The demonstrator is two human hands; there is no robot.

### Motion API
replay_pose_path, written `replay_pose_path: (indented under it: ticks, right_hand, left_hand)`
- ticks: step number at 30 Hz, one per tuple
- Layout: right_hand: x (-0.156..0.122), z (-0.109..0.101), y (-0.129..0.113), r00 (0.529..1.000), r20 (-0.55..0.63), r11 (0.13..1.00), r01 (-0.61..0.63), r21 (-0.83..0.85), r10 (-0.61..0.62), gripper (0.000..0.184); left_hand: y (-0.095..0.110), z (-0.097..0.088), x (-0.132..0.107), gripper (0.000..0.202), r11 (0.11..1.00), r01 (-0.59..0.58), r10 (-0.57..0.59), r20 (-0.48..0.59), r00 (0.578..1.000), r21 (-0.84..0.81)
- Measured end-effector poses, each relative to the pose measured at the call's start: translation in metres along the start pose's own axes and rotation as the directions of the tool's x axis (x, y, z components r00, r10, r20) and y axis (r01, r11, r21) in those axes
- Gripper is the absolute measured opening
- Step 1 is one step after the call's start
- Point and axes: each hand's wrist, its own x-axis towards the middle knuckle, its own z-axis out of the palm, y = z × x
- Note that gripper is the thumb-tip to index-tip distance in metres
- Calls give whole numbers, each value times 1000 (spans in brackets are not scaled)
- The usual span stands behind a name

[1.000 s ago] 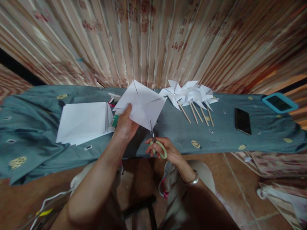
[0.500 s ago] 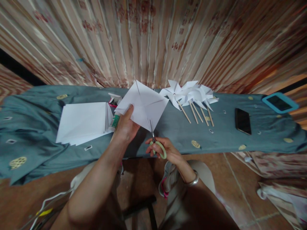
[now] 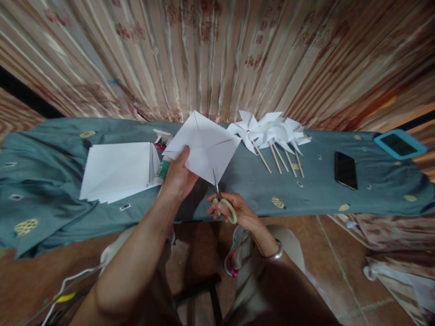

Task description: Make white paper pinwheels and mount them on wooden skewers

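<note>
A white square sheet of paper with diagonal creases is held up over the table, one corner toward me. My left hand pinches its left edge, thumb on top and the fingers underneath, mostly hidden. In my right hand are scissors with pale green handles, fingers through the loops. Their blades lie at the paper's near corner, along the crease there. Slits run in from other corners of the sheet. Just left of the paper lie a green-and-white tube and a small open box of dark bits.
A stack of white paper lies on the left of the cloth-covered table. Several paper pinwheels on sticks lie right of centre. Farther right are a black phone and a blue-framed tablet. A curtain hangs behind.
Hardly anything differs: the view has shifted slightly. My hands, the paper and the scissors keep nearly the same places, with the blades still at the near corner.
</note>
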Motion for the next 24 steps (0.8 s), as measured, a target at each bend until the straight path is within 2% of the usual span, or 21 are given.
replay_pose_path:
  ticks: [6,17,24]
  right_hand:
    - [0,-2,3,1000,13,1000,6,-11,-6,57]
    - [0,0,1,999,-1,998,34,-51,-34,54]
    - [-1,3,-1,997,-25,995,70,-69,-72,52]
  left_hand:
    - [0,-1,2,23,1000,-6,7,-29,1000,16]
    - [0,2,-1,25,1000,-3,4,-31,1000,12]
    - [0,-3,1,27,1000,-4,4,15,1000,1]
